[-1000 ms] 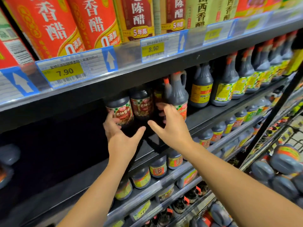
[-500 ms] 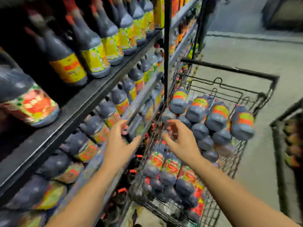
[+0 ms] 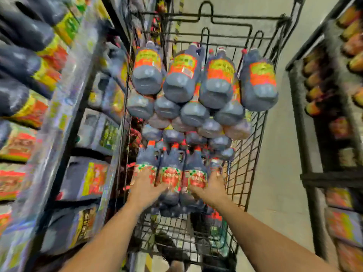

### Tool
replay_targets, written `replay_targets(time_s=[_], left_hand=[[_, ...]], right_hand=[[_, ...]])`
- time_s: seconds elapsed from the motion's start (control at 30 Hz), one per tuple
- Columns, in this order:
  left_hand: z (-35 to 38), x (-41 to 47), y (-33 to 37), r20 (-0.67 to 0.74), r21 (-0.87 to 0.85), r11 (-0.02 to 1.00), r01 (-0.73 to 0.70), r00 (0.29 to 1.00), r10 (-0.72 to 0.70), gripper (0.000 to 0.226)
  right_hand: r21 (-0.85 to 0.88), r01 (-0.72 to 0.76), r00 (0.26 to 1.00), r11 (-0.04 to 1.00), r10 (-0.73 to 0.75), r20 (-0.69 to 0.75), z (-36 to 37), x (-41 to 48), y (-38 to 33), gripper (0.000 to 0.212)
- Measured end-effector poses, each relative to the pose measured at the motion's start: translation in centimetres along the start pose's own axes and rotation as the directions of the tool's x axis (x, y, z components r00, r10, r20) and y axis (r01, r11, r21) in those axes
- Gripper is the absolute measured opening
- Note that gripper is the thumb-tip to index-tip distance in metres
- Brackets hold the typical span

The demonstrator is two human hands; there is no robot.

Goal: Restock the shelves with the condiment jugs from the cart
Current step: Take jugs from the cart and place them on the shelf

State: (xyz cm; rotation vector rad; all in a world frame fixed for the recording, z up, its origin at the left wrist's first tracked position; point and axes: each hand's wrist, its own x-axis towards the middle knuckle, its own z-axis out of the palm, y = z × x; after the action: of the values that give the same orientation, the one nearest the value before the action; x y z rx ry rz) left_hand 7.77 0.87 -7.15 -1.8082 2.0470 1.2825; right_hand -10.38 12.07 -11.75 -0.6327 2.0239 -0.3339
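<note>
**Open above, hemmed in at the sides**

The cart (image 3: 247, 154) is open on top, with wire walls on its left and right. Stacked jugs (image 3: 196, 91) fill its far end well above the rim. A lower row of jugs (image 3: 170, 173) lies nearer, and bare wire bottom shows nearest. Shelves (image 3: 64, 107) crowd the cart's left side, and open floor (image 3: 279, 154) runs along its right.

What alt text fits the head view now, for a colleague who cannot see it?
Both hands reach into a wire cart, the left hand and right hand flanking three red-labelled jugs at its near end; blur hides the grip. A stack of jugs lies behind them, and stocked shelves run along the left.
</note>
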Motion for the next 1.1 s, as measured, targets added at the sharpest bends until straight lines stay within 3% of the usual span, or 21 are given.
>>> replay_targets(time_s=[0.07,0.2,0.33,0.57,0.83,0.97,1.1], left_hand=[[1.6,1.4,0.8,0.038,0.042,0.999,0.009,0.999,-0.01,0.073],[4.1,3.9,1.5,0.041,0.178,0.981,0.076,0.996,-0.085,0.1],[5.3,4.7,1.7,0.008,0.347,0.925,0.157,0.985,-0.17,0.109],[6.4,4.5,2.8,-0.114,0.409,0.888,0.211,0.977,-0.18,0.105],[7.8,3.9,3.7,-0.188,0.404,0.889,0.215,0.971,-0.149,0.104],[6.9,3.8,3.3,-0.153,0.313,0.922,0.229,0.97,-0.189,0.1],[4.9,2.3,2.5,-0.143,0.114,0.972,0.206,0.972,-0.189,0.107]], right_hand=[[0.052,-0.074,0.997,0.996,0.073,0.026,0.8,1.1,-0.7,0.121],[0.084,-0.2,0.979,0.976,0.197,0.049,1.5,2.7,-1.9,0.127],[0.084,-0.213,0.977,0.973,0.213,0.014,1.7,3.8,-1.8,0.107],[0.239,-0.274,0.96,0.932,0.278,0.015,2.5,5.5,1.1,0.089],[0.262,-0.165,0.981,0.951,0.186,-0.061,-0.4,2.5,1.7,0.063],[0.26,-0.082,0.988,0.962,0.112,-0.104,-1.8,0.6,1.4,0.082],[0.257,0.074,0.979,0.963,-0.022,-0.201,-2.9,-1.0,0.5,0.089]])
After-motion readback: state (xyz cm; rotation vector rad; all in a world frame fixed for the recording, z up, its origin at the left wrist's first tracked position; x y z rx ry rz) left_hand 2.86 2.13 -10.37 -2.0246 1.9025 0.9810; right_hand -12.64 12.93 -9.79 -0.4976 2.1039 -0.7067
